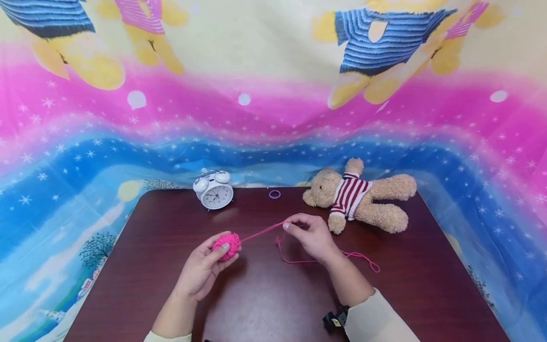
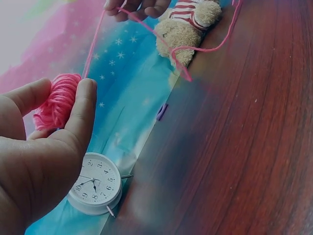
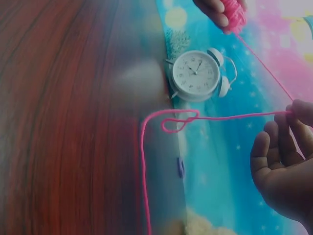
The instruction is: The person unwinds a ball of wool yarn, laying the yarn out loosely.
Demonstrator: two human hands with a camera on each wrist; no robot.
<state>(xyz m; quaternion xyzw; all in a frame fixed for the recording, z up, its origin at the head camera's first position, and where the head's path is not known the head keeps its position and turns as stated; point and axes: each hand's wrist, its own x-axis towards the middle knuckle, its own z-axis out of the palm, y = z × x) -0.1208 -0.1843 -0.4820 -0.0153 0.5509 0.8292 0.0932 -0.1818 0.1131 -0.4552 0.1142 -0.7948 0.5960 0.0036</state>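
Note:
In the head view my left hand [image 1: 200,270] grips a small ball of pink yarn [image 1: 227,246], thumb on its front. My right hand [image 1: 312,235] pinches the yarn strand [image 1: 262,231] between thumb and index finger, up and to the right of the ball. The strand runs straight between the two hands. Past the right hand the loose yarn tail [image 1: 295,261] trails down with a small loop near its end. In the left wrist view the wound ball [image 2: 58,100] sits between thumb and fingers. The right wrist view shows a small loop [image 3: 176,125] in the hanging tail.
A white twin-bell alarm clock [image 1: 216,194] stands at the table's back left. A purple ring [image 1: 274,194] lies near the back edge. On the back right a teddy bear [image 1: 359,197] in a striped shirt lies on its side. Printed cloth [image 1: 273,118] surrounds the dark wooden table [image 1: 265,304].

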